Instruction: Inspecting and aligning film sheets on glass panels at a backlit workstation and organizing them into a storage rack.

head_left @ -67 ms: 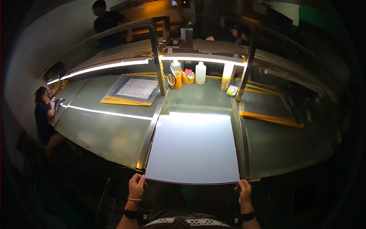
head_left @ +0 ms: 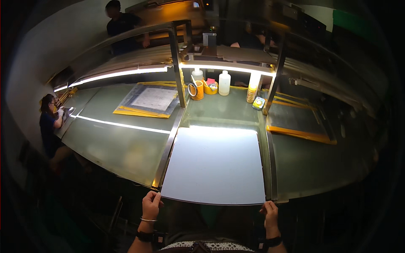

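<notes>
A large, flat, pale grey-white sheet (head_left: 214,166) lies on the bench in the middle bay, its near edge reaching the bench's front. My left hand (head_left: 151,205) pinches the sheet's near left corner between thumb and fingers. At the near right corner my right hand (head_left: 271,211) pinches it in the same way. Bright light from the lamp reflects along the sheet's far edge. The undersides of both grips are hidden.
Metal posts (head_left: 274,84) flank the bay. Behind the sheet stand a white bottle (head_left: 224,83), an orange tape roll (head_left: 197,90) and a small round-labelled box (head_left: 258,103). Yellow-edged framed screens (head_left: 149,100) lie left and right. A person (head_left: 49,120) works at far left.
The whole view has shifted very slightly, with the bench appearing a little lower and to the right. Both hands keep hold of the sheet's near corners.
</notes>
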A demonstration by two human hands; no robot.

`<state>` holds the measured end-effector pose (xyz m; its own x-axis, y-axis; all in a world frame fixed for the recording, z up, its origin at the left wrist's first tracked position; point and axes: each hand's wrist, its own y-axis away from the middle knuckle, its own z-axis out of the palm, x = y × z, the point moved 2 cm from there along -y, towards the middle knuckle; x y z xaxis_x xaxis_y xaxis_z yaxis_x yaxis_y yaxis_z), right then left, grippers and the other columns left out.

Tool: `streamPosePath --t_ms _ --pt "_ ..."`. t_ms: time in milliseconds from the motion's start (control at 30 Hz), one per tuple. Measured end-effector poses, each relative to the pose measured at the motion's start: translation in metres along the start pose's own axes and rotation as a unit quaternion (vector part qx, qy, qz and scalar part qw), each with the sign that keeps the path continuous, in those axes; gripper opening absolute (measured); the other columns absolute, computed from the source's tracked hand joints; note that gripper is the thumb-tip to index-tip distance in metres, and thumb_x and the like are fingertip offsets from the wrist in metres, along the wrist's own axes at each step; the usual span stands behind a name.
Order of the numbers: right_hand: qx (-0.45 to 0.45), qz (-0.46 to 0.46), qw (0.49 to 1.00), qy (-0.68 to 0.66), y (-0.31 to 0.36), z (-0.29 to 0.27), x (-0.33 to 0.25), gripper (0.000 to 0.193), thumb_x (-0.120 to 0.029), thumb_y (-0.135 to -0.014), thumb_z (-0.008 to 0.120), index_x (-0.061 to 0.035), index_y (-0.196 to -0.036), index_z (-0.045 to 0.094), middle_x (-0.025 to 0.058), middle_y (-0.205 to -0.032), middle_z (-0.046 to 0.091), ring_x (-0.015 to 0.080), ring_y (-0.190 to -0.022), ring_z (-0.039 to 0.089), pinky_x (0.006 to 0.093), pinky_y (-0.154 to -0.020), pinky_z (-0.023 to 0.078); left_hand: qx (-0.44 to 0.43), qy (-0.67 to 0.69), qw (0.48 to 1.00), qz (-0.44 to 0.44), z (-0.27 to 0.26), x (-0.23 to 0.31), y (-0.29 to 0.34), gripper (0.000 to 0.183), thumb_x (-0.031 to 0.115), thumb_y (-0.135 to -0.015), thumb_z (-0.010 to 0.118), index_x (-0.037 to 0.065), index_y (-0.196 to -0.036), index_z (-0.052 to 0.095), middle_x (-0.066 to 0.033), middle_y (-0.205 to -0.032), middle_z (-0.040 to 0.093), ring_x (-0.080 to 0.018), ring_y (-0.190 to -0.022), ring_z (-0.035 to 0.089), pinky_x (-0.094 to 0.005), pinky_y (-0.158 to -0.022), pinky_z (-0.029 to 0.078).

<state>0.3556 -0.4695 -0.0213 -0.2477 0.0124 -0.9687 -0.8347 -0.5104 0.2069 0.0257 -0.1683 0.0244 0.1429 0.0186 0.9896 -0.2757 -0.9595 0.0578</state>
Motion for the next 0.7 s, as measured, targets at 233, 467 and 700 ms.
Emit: streamPosePath --t_ms 233,467,700 --pt "-0.005 -0.025 0.999 0.020 -0.009 0.007 -0.003 0.020 -0.017 -0.091 0.051 -0.0049 -0.076 0.055 0.0032 -0.065 0.052 0.0115 -0.059 0.051 0.0264 -0.056 0.043 0.033 -0.120 0.992 0.038 -0.003 -0.022 -0.020 0.018 0.019 -0.085 0.058 0.002 -0.077 0.060 -0.0075 -0.062 0.060 -0.0146 -0.055 0.058 -0.0287 -0.053 0.045" --pt "-0.038 0.056 0.992 0.103 -0.001 -0.014 0.008 0.022 -0.022 -0.088 0.053 -0.0046 -0.097 0.061 0.0113 -0.087 0.063 0.0195 -0.081 0.060 0.0302 -0.072 0.048 0.052 -0.151 0.982 0.096 0.010 -0.034 -0.016 0.030 0.032 -0.086 0.058 0.005 -0.076 0.060 -0.0129 -0.064 0.060 -0.0262 -0.060 0.060 -0.0348 -0.057 0.046" --pt "-0.096 -0.024 0.967 0.234 -0.026 -0.047 -0.026 0.017 -0.010 -0.086 0.046 -0.0038 -0.076 0.059 0.0065 -0.071 0.059 0.0148 -0.062 0.054 0.0285 -0.057 0.044 -0.089 -0.380 0.916 -0.091 -0.001 -0.089 0.007 0.046 0.052 -0.082 0.055 0.008 -0.087 0.068 -0.0173 -0.084 0.067 -0.0380 -0.080 0.063 -0.0439 -0.075 0.050"
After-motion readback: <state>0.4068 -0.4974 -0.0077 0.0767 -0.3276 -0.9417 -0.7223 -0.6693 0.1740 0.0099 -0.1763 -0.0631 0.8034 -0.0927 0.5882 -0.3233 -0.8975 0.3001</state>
